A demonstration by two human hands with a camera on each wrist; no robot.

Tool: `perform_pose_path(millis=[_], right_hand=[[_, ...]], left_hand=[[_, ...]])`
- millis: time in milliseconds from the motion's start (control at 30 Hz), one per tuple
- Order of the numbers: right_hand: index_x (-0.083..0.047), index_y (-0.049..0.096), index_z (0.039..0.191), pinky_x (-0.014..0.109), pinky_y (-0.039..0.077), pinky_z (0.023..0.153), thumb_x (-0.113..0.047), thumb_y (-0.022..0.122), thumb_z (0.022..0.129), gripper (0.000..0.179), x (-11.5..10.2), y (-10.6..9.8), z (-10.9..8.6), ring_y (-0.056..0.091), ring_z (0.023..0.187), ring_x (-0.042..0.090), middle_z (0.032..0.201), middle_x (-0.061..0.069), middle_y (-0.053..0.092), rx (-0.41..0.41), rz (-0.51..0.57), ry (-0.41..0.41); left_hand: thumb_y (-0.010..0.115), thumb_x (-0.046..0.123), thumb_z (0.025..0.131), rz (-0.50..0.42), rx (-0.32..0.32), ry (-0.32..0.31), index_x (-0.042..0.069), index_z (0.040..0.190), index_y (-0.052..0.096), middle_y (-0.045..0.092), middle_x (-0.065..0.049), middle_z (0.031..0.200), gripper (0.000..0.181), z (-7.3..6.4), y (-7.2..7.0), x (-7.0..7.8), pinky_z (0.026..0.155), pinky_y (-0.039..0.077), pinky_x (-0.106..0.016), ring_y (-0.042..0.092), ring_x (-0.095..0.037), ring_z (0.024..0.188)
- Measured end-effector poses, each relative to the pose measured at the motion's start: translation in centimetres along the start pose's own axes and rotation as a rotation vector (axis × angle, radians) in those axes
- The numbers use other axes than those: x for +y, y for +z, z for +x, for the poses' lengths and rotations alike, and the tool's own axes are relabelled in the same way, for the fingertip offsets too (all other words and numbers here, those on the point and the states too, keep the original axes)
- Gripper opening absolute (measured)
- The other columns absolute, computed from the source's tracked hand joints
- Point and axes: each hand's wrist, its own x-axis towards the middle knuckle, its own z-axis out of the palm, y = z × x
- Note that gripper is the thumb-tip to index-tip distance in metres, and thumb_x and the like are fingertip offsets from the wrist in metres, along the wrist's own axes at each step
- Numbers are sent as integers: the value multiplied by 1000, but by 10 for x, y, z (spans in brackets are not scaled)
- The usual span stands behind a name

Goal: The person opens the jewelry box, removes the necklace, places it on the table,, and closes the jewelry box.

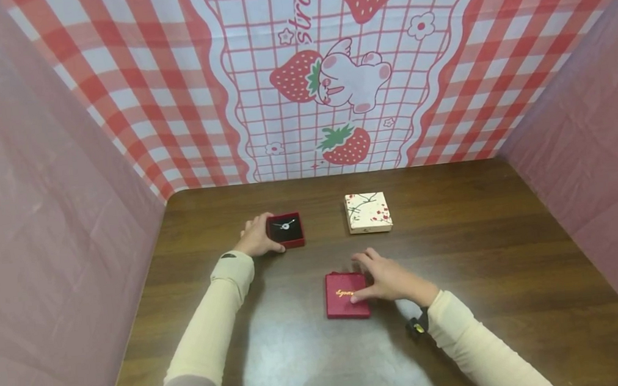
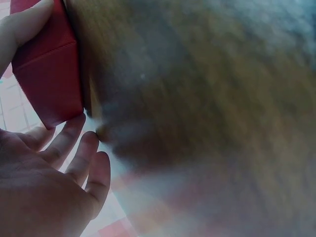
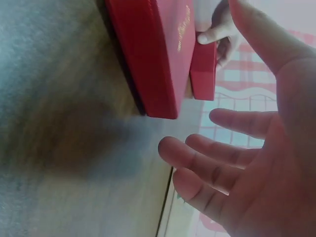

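At the left of the table in the head view, my left hand (image 1: pixel 257 237) holds a red jewelry box (image 1: pixel 295 243) by its sides, thumb at the front and fingers behind. Inside the box, a silver necklace (image 1: pixel 285 225) with a round pendant lies on black lining. The left wrist view shows the left hand (image 2: pixel 44 173) at the red side of the box (image 2: pixel 49 79). My right hand (image 1: pixel 396 278) hovers over the right edge of a red box lid (image 1: pixel 346 303) with gold lettering. In the right wrist view its fingers (image 3: pixel 207 163) are spread and apart from the lid (image 3: pixel 148 59).
A cream square box (image 1: pixel 368 213) with red blossoms and dark branches sits at the back right of the wooden table (image 1: pixel 455 229). A checked strawberry cloth (image 1: pixel 300 95) hangs behind the table, with pink cloth (image 1: pixel 43 241) along both sides.
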Motion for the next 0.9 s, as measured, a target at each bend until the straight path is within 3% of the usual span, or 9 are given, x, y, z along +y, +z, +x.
perform_pose_path(millis=[333,900], right_hand=[[0,55,131,48,53,90,-44,75,82,69,0,-13,7,62,102,30,117,17,61,109,20,-40],[-2,60,125,47,53,89,-36,71,87,51,-3,-24,25,63,104,28,113,14,65,149,25,-58]], left_hand=[[88,23,63,11,-5,-2,10,141,40,50,-18,138,92,1,0,-2,105,31,-53,39,-37,125],[88,24,64,9,0,-7,11,140,41,51,-18,137,91,1,1,-2,103,32,-54,40,-37,125]])
